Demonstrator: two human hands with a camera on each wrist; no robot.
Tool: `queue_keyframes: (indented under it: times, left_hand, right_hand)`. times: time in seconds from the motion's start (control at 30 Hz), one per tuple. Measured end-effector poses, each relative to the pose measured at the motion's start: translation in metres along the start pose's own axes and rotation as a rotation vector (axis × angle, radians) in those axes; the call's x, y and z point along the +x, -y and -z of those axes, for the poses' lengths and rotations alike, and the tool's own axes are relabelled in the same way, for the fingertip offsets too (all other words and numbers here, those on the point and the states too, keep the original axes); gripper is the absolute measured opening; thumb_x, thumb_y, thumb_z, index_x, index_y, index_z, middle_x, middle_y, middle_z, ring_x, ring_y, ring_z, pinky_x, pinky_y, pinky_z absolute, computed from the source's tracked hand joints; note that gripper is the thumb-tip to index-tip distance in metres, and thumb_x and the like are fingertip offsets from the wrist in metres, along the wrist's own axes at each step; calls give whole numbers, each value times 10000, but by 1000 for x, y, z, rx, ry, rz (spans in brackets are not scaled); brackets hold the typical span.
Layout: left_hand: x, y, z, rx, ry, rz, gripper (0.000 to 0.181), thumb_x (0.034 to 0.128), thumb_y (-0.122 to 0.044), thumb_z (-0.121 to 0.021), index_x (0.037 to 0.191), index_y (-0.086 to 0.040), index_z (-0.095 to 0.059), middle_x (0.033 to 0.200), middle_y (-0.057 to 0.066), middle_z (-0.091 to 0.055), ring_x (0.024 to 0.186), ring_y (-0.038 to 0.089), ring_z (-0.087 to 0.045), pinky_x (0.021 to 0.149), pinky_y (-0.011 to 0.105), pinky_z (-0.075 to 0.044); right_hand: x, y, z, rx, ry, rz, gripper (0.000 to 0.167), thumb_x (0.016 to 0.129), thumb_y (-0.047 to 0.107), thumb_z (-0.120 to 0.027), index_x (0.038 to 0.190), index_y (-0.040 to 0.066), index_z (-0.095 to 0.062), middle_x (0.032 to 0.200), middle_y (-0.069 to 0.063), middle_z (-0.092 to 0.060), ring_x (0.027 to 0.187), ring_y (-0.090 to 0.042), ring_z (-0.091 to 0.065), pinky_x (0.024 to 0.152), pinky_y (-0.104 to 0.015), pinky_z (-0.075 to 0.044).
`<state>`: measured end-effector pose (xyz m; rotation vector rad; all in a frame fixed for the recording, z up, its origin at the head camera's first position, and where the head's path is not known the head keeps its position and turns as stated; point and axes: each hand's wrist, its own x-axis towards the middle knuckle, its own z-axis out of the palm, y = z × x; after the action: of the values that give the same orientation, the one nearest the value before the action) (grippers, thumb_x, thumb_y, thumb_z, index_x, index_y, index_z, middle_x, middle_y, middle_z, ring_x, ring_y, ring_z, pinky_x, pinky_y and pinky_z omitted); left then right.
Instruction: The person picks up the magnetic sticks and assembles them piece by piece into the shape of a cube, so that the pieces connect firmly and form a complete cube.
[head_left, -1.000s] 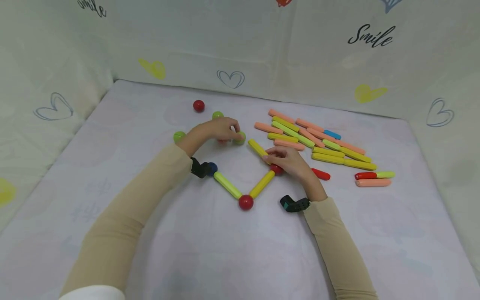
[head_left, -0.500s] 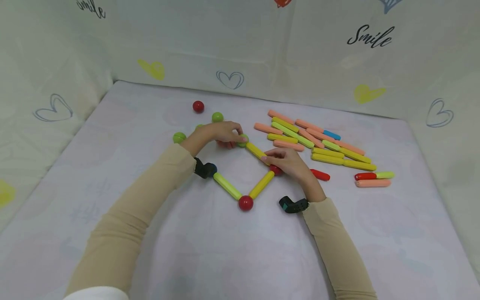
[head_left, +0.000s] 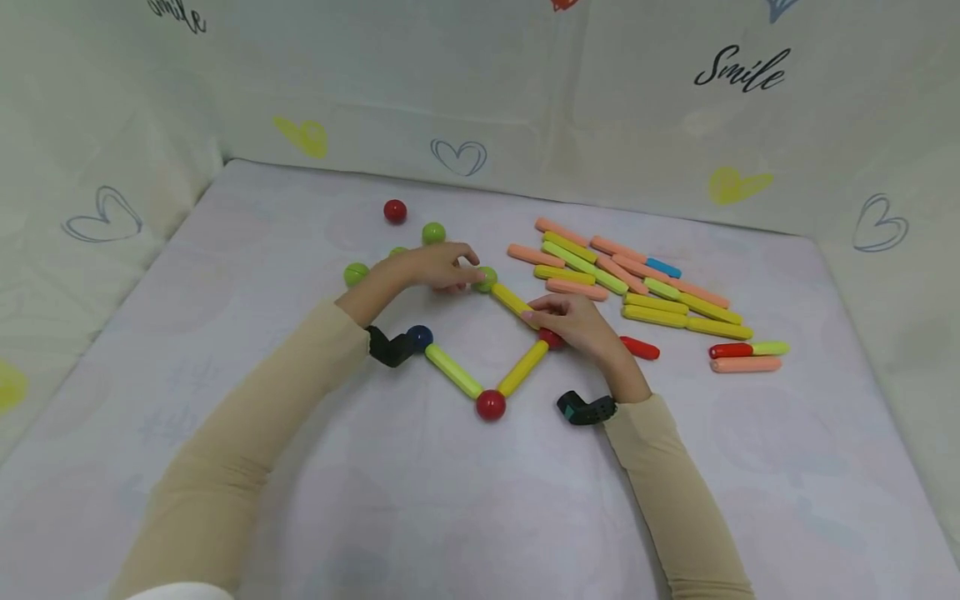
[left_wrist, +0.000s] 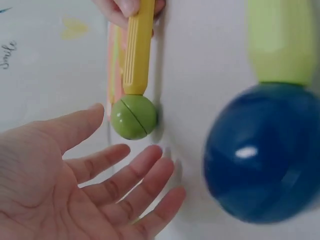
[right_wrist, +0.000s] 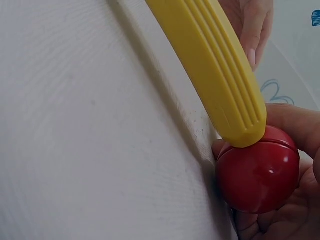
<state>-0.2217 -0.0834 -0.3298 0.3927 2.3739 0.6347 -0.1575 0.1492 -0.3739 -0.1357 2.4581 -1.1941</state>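
Observation:
My right hand [head_left: 577, 321] pinches a yellow magnetic stick [head_left: 510, 302] near its lower end, beside a red ball [right_wrist: 257, 175]. A green ball [left_wrist: 134, 116] sits on that stick's far end. Around this ball, but apart from it in the left wrist view, my left hand [left_wrist: 95, 175] spreads its fingers and holds nothing. A second yellow stick [head_left: 523, 369] runs from the red corner ball to another red ball [head_left: 491, 405] at the front. From there a light green stick [head_left: 453, 372] leads to a blue ball [left_wrist: 265, 155], near the left wrist camera.
Loose green balls [head_left: 356, 274] and a red ball [head_left: 395, 212] lie behind the left hand, partly covered by it. A pile of pink, yellow and green sticks [head_left: 600, 267] lies at the back right. A short red stick [head_left: 640, 347] is beside the right hand.
My left hand has brought the green ball onto the end of the yellow stick, then loosened from it and drawn slightly left. My right hand has hardly moved.

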Motion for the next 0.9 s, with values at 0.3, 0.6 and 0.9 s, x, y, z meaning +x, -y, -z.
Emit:
queue_keyframes:
  times: [0.3, 0.6, 0.9]
  left_hand:
    - [-68, 22, -18, -34, -305, -82, 419, 941, -292, -539, 1290, -69, -472, 1167, 166, -478, 1019, 278, -492, 854, 381, -464]
    - [-116, 57, -64, -308, -377, -10, 252, 945, -227, -542, 1086, -22, -500, 824, 91, -597, 709, 171, -540, 640, 259, -462]
    - [-114, 55, -99, -731, -32, -24, 341, 980, -192, -450, 1144, 92, -542, 648, 43, -624, 540, 113, -617, 544, 293, -546]
  right_hand:
    - [0, 1, -5, 6, -7, -9, 383, 886, 345, -621, 1168, 86, -636, 937, -77, -582, 842, -208, -481, 691, -253, -392]
    - [-2, 3, -8, 18, -30, -22, 386, 885, 355, -620, 1167, 92, -636, 894, -68, -581, 775, -199, -501, 646, -229, -411]
    - [-7, 3, -5, 13, -50, -58, 411, 881, 381, -618, 1179, 99, -632, 939, -77, -605, 795, -194, -509, 660, -229, -421]
